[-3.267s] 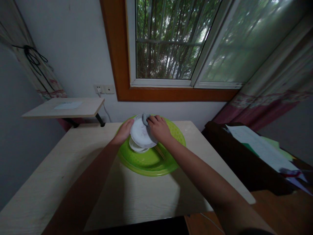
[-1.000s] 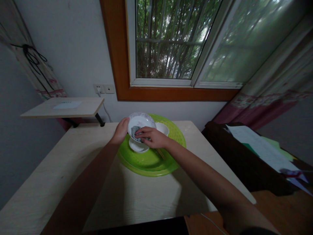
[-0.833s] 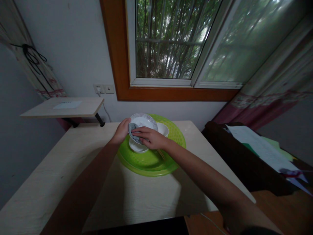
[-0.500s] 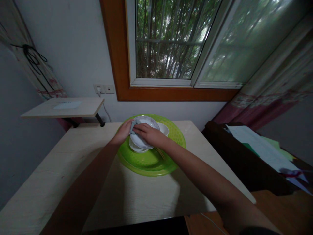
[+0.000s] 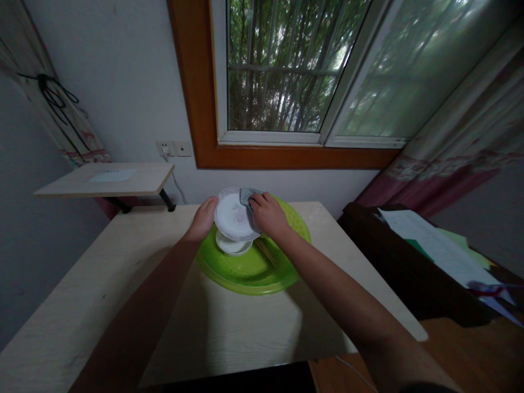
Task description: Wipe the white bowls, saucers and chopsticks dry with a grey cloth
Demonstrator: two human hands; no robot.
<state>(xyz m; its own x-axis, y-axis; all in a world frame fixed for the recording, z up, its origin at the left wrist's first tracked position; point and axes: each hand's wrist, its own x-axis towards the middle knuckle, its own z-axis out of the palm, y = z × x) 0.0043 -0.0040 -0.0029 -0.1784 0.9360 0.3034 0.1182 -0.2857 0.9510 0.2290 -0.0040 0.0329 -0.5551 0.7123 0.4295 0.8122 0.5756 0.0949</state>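
Note:
My left hand (image 5: 203, 218) grips the left rim of a white plate (image 5: 234, 215) with a faint flower pattern, tilted up above a round green tray (image 5: 245, 284). A grey cloth (image 5: 248, 195) is pinched in my right hand (image 5: 268, 214) and lies against the plate's upper right edge. Below the plate a small white bowl (image 5: 233, 247) sits on the tray, partly covered by it. Chopsticks (image 5: 266, 252) lie on the tray to the right of that bowl. The second white bowl, seen earlier at the right, is hidden behind my right hand.
The tray rests on a pale wooden table (image 5: 245, 333). A small raised shelf (image 5: 110, 180) with a paper label stands at the back left. Beyond the table's right edge is a dark piece of furniture (image 5: 393, 262) with papers (image 5: 438, 243) on it. A window is behind.
My right hand has moved the cloth from the plate's left side across to its upper right edge. The plate has shifted slightly left and up, still in my left hand.

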